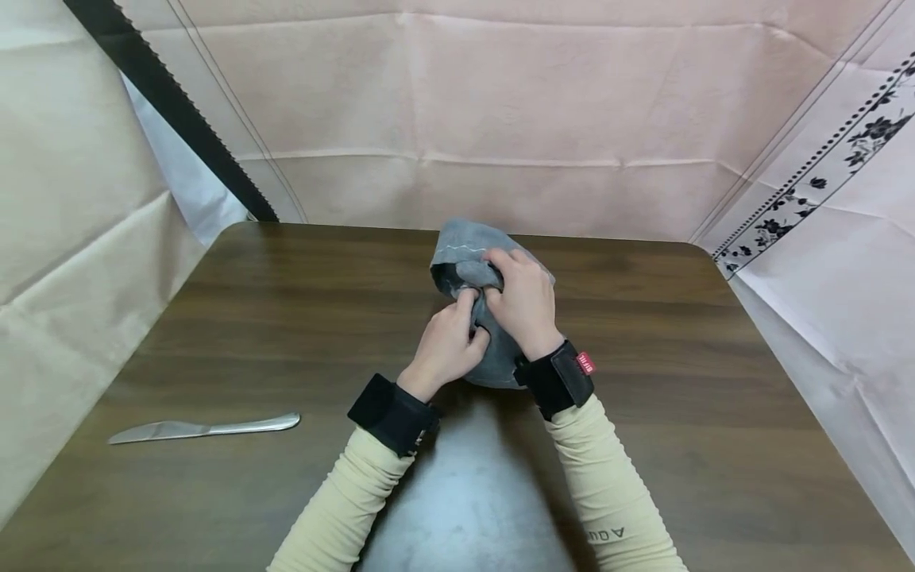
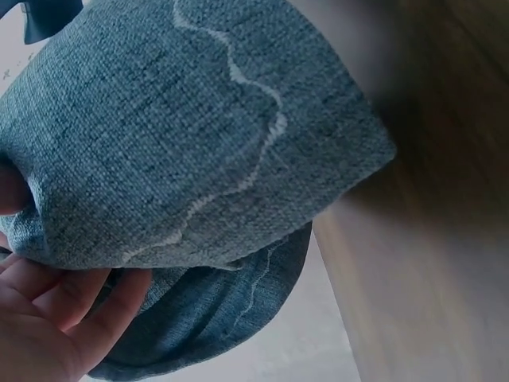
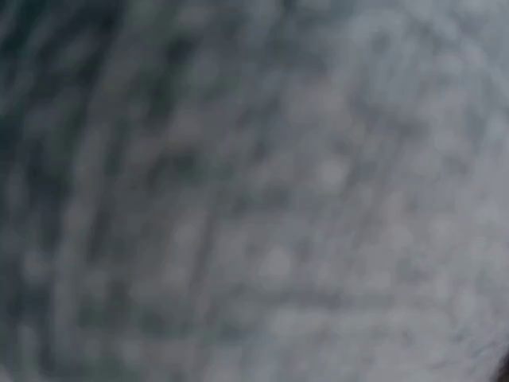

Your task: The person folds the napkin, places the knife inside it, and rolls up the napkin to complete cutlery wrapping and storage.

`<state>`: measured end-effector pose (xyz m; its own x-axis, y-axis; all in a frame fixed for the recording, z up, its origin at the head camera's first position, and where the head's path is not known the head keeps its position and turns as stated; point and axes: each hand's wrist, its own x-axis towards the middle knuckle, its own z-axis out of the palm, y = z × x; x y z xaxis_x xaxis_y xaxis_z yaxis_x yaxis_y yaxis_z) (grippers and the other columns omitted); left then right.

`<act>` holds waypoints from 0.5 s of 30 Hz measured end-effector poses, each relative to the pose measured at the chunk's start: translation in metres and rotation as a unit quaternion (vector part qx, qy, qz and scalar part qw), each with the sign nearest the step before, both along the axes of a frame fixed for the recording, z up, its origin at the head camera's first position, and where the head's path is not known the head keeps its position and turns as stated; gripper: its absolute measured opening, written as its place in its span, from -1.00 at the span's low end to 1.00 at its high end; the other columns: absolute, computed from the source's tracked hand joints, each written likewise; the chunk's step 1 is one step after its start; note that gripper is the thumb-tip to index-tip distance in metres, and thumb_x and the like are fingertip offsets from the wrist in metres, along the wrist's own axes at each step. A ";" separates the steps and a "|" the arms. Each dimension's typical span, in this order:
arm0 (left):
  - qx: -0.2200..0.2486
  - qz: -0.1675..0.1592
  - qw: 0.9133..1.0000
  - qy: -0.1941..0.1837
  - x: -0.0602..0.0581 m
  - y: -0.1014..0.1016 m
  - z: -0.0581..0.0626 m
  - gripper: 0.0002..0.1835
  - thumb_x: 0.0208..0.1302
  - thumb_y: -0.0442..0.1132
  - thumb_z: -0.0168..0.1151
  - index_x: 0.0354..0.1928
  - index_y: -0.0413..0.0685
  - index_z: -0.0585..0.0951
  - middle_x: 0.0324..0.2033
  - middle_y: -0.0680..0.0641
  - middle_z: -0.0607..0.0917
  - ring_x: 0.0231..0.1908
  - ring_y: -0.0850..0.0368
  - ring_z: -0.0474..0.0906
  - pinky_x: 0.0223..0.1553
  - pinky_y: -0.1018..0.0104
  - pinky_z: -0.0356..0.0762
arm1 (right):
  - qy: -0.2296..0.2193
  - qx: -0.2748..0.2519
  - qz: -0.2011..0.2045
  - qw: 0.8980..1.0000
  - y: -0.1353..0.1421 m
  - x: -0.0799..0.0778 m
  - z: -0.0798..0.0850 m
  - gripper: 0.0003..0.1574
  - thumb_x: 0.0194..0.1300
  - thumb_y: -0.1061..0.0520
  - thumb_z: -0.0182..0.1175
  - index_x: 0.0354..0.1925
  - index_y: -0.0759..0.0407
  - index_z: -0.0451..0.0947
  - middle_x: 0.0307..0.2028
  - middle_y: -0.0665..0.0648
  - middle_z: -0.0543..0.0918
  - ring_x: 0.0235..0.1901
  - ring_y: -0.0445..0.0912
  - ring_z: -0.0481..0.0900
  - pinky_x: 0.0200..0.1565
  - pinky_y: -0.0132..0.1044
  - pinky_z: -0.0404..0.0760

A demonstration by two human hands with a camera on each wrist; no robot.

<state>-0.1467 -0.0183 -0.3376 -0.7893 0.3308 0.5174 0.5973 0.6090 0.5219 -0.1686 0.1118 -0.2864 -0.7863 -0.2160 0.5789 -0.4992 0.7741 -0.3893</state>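
Note:
A blue-grey woven fabric piece (image 1: 468,237) with a thin, pale wavy line is bunched up near the table's far edge. At its left side a fold opens onto a dark hollow. My left hand (image 1: 446,342) grips the fabric from the front left, thumb and fingers on a gathered part. Close beside it, my right hand (image 1: 525,302) holds the upper right, its fingers curled over a fold. In the left wrist view the fabric (image 2: 183,135) drapes over the fingers, with a second rounded layer beneath. Blurred grey cloth fills the right wrist view.
A silver table knife (image 1: 207,429) lies on the left of the brown wooden table (image 1: 715,461), its handle pointing right. Pale cloth sheets (image 1: 500,103) hang behind and beside the table.

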 end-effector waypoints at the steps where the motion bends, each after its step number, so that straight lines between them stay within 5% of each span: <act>1: 0.001 -0.001 1.000 0.001 -0.001 -0.002 0.000 -0.60 0.08 -0.41 0.05 0.01 -0.32 0.34 -0.55 -0.07 0.47 -0.63 0.10 0.35 -0.55 0.28 0.32 | -0.003 0.002 0.000 1.000 0.000 0.000 0.000 -0.63 0.07 0.37 0.15 -0.10 0.21 0.56 -0.28 0.27 0.57 -0.37 0.11 0.52 -0.38 -0.08 0.49; 9: -0.010 0.012 1.000 -0.012 -0.007 -0.023 -0.009 -0.65 0.08 -0.42 0.03 -0.02 -0.24 0.44 -0.40 -0.16 0.59 -0.52 0.06 0.44 -0.45 0.20 0.40 | -0.075 -0.001 0.051 0.996 0.021 0.002 -0.015 -0.46 0.15 0.10 0.25 0.09 0.23 0.45 -0.12 0.30 0.53 -0.16 0.12 0.50 -0.16 -0.02 0.45; 15: -0.019 0.048 0.998 -0.046 -0.009 -0.044 -0.014 -0.66 0.11 -0.38 0.04 -0.02 -0.20 0.49 -0.27 -0.17 0.63 -0.40 0.00 0.54 -0.37 0.13 0.45 | -0.098 -0.038 0.087 0.991 0.046 0.000 -0.030 -0.52 0.28 0.09 0.12 0.10 0.32 0.43 -0.08 0.32 0.54 -0.08 0.13 0.49 -0.08 0.01 0.41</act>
